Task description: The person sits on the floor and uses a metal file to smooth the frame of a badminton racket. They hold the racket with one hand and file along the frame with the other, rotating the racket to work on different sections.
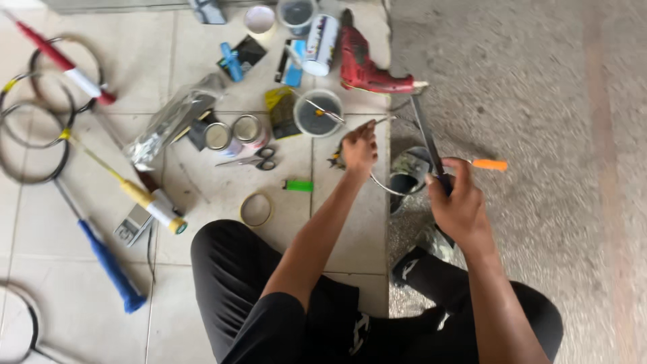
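The right hand (461,202) grips a dark slim racket shaft (429,145) with an orange-handled tool (490,164); the left hand (359,149) pinches a thin pale string (384,187) looping toward it. Stringing seems mid-way: the loop hangs slack, and bare racket frames (34,141) lie on the tiled floor (216,195).

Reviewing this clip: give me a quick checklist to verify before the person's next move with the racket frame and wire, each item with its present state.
1. Right hand grips the dark racket shaft: ok.
2. Left hand pinches the thin wire end: ok, though blurred.
3. Orange-handled tool secure in the right hand: cannot tell.
4. Scissors lie within reach on the tiles: ok.
5. Grey cup near the left hand stands upright: ok.
6. Red drill lies apart from both hands: ok.
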